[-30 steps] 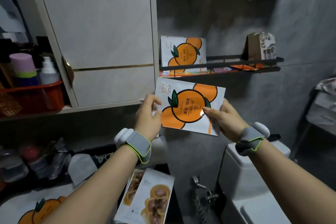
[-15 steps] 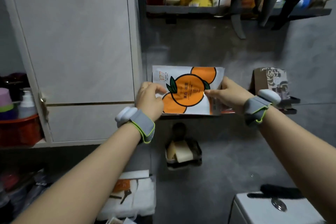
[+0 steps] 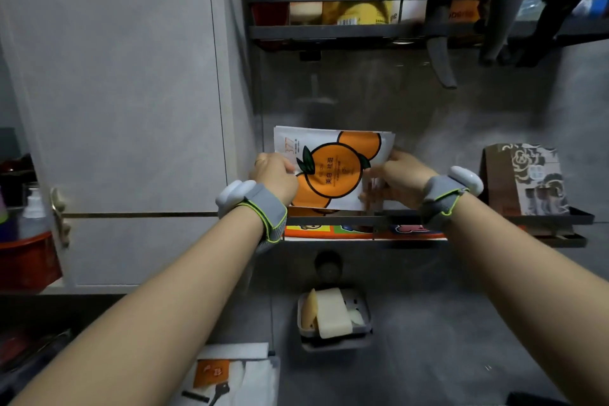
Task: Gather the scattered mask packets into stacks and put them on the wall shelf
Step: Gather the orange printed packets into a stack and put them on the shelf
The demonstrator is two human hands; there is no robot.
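A stack of white mask packets (image 3: 333,168) printed with oranges stands upright on the dark wall shelf (image 3: 557,221), leaning against the grey wall. My left hand (image 3: 275,176) grips the stack's left edge. My right hand (image 3: 400,176) grips its right edge, fingers curled round the packets. The stack's bottom edge sits behind the shelf's front rail. Flat colourful packets (image 3: 356,231) lie on the shelf floor below it.
A brown patterned box (image 3: 524,180) stands on the shelf's right end. A higher rack (image 3: 346,31) holds bottles and hanging tools. A white cabinet (image 3: 131,109) is to the left, a soap dish (image 3: 333,318) below the shelf, and more packets (image 3: 230,376) at the bottom.
Both hands have carried the packets from in front of the shelf up and onto it, against the wall. The view has tilted upward.
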